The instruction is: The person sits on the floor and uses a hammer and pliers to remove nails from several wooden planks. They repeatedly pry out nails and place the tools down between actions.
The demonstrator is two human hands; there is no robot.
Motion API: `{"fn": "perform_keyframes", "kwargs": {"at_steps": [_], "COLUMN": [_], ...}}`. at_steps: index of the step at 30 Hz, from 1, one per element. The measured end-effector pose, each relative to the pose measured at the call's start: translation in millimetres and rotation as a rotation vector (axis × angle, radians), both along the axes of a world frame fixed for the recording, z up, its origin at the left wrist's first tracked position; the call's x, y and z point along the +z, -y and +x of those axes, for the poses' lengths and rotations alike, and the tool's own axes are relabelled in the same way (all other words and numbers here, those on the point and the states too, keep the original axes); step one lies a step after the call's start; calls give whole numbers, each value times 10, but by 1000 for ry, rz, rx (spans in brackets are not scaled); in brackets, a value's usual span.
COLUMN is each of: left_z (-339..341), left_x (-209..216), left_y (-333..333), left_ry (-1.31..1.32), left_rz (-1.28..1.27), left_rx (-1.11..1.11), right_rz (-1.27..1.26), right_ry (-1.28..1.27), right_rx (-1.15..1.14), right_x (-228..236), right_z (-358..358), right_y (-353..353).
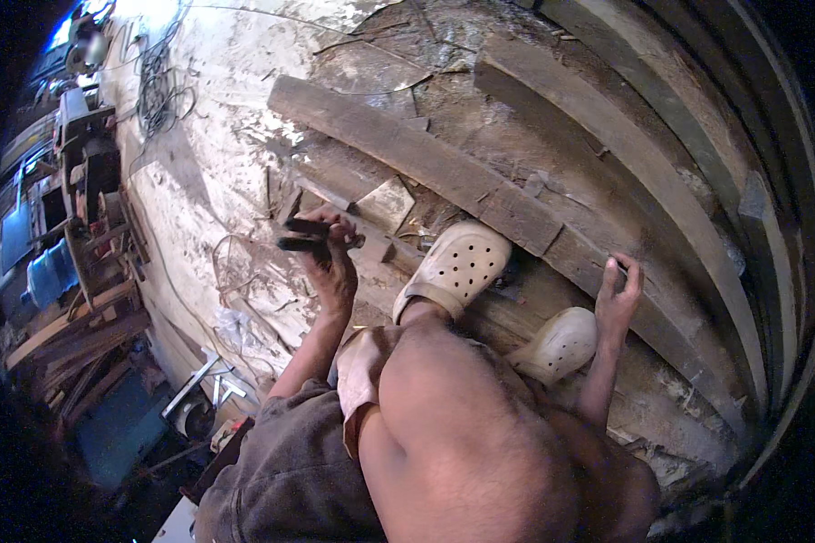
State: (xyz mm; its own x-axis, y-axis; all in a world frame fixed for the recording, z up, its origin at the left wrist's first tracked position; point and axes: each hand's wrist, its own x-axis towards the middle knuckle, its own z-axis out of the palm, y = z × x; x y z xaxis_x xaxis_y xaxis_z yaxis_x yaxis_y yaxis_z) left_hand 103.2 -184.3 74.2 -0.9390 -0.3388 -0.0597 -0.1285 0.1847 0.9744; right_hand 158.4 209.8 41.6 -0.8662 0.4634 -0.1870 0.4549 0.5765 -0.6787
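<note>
My left hand (331, 265) is raised over the pale, dirty floor, fingers bent around a dark tool (306, 235) with two short prongs or handles that stick out to the left. It may be pliers, but its kind is not plain. Over a long wooden beam (407, 158) at the right, my right hand (619, 291) has its fingers loosely curled and a gap between thumb and fingers; nothing shows in it. The beam runs slantwise from upper left to lower right, in front of my feet in beige clogs (462, 262).
Curved timbers (607, 136) lie or stand side by side at the far right. Wood offcuts (385, 204) are scattered near my left hand. Coiled cable (161, 100) lies at the upper left. Along the left side are stacked boards (81, 348) and a blue water jug (52, 274).
</note>
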Motion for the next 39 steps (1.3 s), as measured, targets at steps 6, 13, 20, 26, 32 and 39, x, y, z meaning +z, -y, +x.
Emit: {"fn": "perform_keyframes", "kwargs": {"at_steps": [6, 13, 20, 26, 32, 39], "left_z": [-428, -471, -389, -330, -193, -81], "left_x": [337, 97, -82, -257, -163, -153], "left_y": [-1071, -1266, -1306, -1349, -1316, -1045], "left_ry": [-117, -193, -396, -463, -425, -391], "left_rz": [268, 526, 296, 291, 299, 198], "left_rx": [-51, -18, -168, -211, -338, -486], "right_rz": [-23, -106, -180, -204, -297, -405], "right_ry": [-6, -79, -130, -122, -212, -164], "right_rx": [81, 451, 755, 806, 769, 753], "right_x": [656, 960, 617, 510, 535, 514], "right_z": [-46, -530, -635, -603, -601, -465], "right_y": [-259, 296, 850, 1230, 1306, 1273]}}
